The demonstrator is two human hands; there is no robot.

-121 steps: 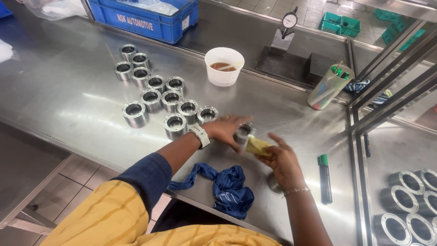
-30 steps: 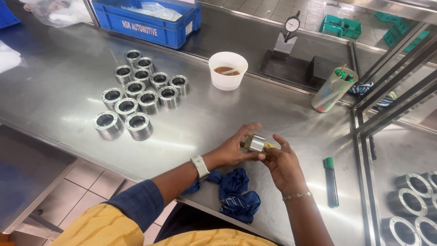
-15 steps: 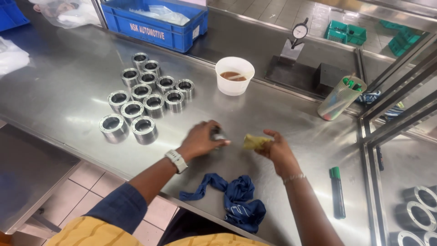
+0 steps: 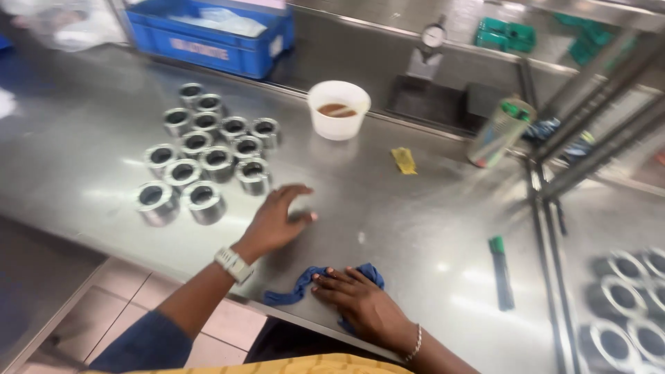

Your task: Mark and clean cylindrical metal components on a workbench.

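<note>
My left hand [image 4: 277,220] lies palm down on the steel table [image 4: 422,228], fingers spread, just right of a cluster of several short metal rings [image 4: 208,163]. Anything under the palm is hidden. My right hand [image 4: 361,305] is near the table's front edge, pressed onto a crumpled blue cloth [image 4: 298,289] with its fingers curled on it. A small yellow scrap [image 4: 404,161] lies loose on the table, beyond both hands.
A white cup of brown liquid [image 4: 339,109] stands behind the rings. A blue crate [image 4: 208,38] and a dial gauge [image 4: 433,38] are at the back. A tilted can [image 4: 499,131], a green-capped marker [image 4: 500,271] and more rings [image 4: 623,305] are on the right.
The yellow scrap has left my right hand and lies on the table. My right hand has dropped onto the blue cloth. My left hand no longer holds up the ring and is flat on the table.
</note>
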